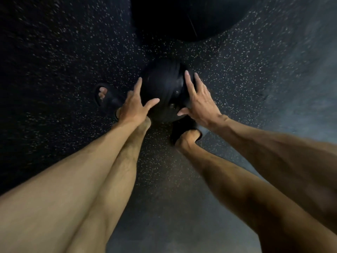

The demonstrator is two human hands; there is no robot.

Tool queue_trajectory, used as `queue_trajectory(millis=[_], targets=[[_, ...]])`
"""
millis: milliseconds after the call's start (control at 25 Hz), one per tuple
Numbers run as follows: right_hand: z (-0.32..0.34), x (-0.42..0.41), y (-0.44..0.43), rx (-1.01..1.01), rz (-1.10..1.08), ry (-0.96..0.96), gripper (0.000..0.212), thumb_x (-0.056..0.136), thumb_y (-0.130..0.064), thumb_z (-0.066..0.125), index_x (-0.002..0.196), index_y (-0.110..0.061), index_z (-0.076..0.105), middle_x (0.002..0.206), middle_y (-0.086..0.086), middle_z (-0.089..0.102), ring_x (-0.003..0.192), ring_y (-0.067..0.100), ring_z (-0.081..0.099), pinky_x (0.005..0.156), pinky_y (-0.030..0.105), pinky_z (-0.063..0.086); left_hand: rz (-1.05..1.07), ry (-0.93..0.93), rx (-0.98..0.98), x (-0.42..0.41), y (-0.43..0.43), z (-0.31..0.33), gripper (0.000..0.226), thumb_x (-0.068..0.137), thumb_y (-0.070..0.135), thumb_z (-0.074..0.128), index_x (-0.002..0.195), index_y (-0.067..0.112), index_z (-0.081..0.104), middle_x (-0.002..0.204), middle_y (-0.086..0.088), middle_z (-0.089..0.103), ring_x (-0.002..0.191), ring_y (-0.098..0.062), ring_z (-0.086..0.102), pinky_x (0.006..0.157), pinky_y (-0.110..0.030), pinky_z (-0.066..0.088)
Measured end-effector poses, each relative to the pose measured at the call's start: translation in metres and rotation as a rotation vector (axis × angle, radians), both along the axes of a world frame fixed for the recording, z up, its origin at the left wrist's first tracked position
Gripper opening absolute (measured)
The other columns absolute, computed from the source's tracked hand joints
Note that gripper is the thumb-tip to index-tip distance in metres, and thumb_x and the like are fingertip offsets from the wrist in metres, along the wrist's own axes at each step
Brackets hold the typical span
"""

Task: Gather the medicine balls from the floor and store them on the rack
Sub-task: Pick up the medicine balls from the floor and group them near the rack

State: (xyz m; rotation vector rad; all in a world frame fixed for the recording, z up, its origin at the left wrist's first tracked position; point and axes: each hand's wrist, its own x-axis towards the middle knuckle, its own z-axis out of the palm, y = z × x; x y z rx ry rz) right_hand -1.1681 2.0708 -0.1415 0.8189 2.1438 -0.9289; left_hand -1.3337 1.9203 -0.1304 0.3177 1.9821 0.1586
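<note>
A black medicine ball with ridged bands lies on the speckled black rubber floor, right in front of my feet. My left hand lies against its left side, fingers straight and spread, thumb across the ball's near face. My right hand lies against its right side, fingers stretched over the top, thumb low on the near face. Both palms press on the ball from opposite sides. The rack is not in view.
A much larger black ball sits on the floor just beyond the small one. My feet in black sandals stand at the left and right of the ball. Paler grey floor lies to the right.
</note>
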Motion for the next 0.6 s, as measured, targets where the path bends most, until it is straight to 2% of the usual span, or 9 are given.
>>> queue_trajectory(millis=[80, 160, 200, 280, 360, 440, 520, 600], targets=[[0.004, -0.043, -0.013, 0.005, -0.030, 0.056, 0.116, 0.085, -0.052, 0.074, 0.162, -0.019, -0.005, 0.164, 0.030, -0.002, 0.153, 0.046, 0.003, 0.124, 0.053, 0.012, 0.151, 0.067, -0.011, -0.018, -0.011, -0.001, 0.066, 0.101, 0.050, 0.046, 0.158, 0.027, 0.022, 0.152, -0.012, 0.043, 0.138, -0.032, 0.041, 0.108, -0.047, 0.036], [0.001, -0.092, -0.026, 0.128, 0.009, 0.039, 0.104, 0.089, -0.067, 0.056, 0.163, -0.020, 0.000, 0.164, 0.030, 0.004, 0.152, 0.047, 0.009, 0.124, 0.054, 0.014, 0.189, 0.106, -0.036, -0.034, -0.018, 0.002, 0.061, 0.104, 0.043, 0.044, 0.157, 0.021, 0.024, 0.152, -0.016, 0.039, 0.139, -0.033, 0.038, 0.108, -0.046, 0.037], [0.000, -0.119, -0.033, 0.210, 0.042, 0.021, 0.100, 0.090, -0.072, 0.048, 0.163, -0.021, 0.003, 0.163, 0.030, 0.009, 0.150, 0.048, 0.015, 0.122, 0.055, 0.018, 0.173, 0.122, -0.019, -0.041, -0.021, 0.004, 0.065, 0.103, 0.042, 0.046, 0.158, 0.021, 0.020, 0.154, -0.018, 0.034, 0.140, -0.034, 0.036, 0.108, -0.047, 0.037], [-0.005, -0.168, -0.043, 0.343, 0.079, -0.022, 0.095, 0.091, -0.078, 0.037, 0.162, -0.022, 0.010, 0.160, 0.031, 0.020, 0.143, 0.049, 0.027, 0.116, 0.056, 0.027, 0.064, 0.138, 0.061, -0.049, -0.026, 0.009, 0.088, 0.096, 0.049, 0.058, 0.161, 0.022, 0.005, 0.159, -0.020, 0.022, 0.142, -0.038, 0.032, 0.110, -0.050, 0.036], [-0.009, -0.209, -0.049, 0.404, 0.076, -0.078, 0.091, 0.091, -0.078, 0.036, 0.160, -0.021, 0.018, 0.156, 0.029, 0.027, 0.138, 0.048, 0.033, 0.111, 0.056, 0.031, -0.089, 0.172, 0.040, -0.052, -0.025, 0.009, 0.117, 0.083, 0.060, 0.069, 0.159, 0.020, -0.012, 0.164, -0.023, 0.006, 0.144, -0.042, 0.026, 0.112, -0.050, 0.031], [-0.013, -0.231, -0.045, 0.364, 0.011, -0.063, 0.082, 0.095, -0.072, 0.041, 0.156, -0.020, 0.028, 0.155, 0.025, 0.032, 0.136, 0.045, 0.034, 0.111, 0.055, 0.031, -0.103, 0.231, -0.003, -0.059, -0.017, 0.001, 0.131, 0.074, 0.067, 0.072, 0.158, 0.020, -0.017, 0.164, -0.024, 0.000, 0.142, -0.044, 0.029, 0.111, -0.051, 0.031], [-0.016, -0.231, -0.031, 0.290, -0.058, 0.097, 0.074, 0.098, -0.062, 0.046, 0.155, -0.018, 0.032, 0.156, 0.019, 0.035, 0.139, 0.041, 0.035, 0.114, 0.053, 0.031, -0.014, 0.222, 0.045, -0.078, -0.013, -0.013, 0.129, 0.072, 0.068, 0.072, 0.158, 0.029, -0.015, 0.166, -0.019, 0.001, 0.141, -0.042, 0.033, 0.110, -0.055, 0.032], [-0.009, -0.204, -0.019, 0.202, -0.064, 0.232, 0.073, 0.099, -0.057, 0.049, 0.157, -0.017, 0.029, 0.159, 0.016, 0.031, 0.144, 0.036, 0.031, 0.118, 0.051, 0.030, 0.143, 0.206, 0.127, -0.100, -0.020, -0.022, 0.114, 0.075, 0.068, 0.070, 0.158, 0.039, -0.003, 0.167, -0.013, 0.006, 0.143, -0.039, 0.033, 0.110, -0.057, 0.036]])
